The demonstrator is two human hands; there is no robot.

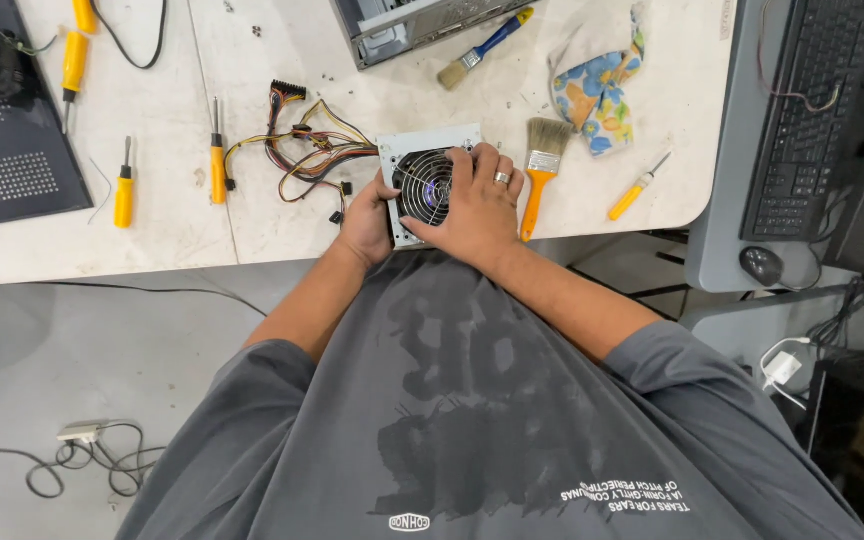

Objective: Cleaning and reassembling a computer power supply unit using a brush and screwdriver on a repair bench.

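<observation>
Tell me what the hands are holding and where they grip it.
Both hands hold a grey computer power supply at the table edge. The left hand grips its left side; the right hand lies flat over the fan grille, fingers spread.

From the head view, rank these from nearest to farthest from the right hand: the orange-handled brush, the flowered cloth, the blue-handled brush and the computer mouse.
1. Orange-handled brush: just right of the right hand, beside its fingers.
2. Flowered cloth: up and to the right, on the table.
3. Blue-handled brush: straight up, near the metal case.
4. Computer mouse: far right, on the grey desk.
</observation>
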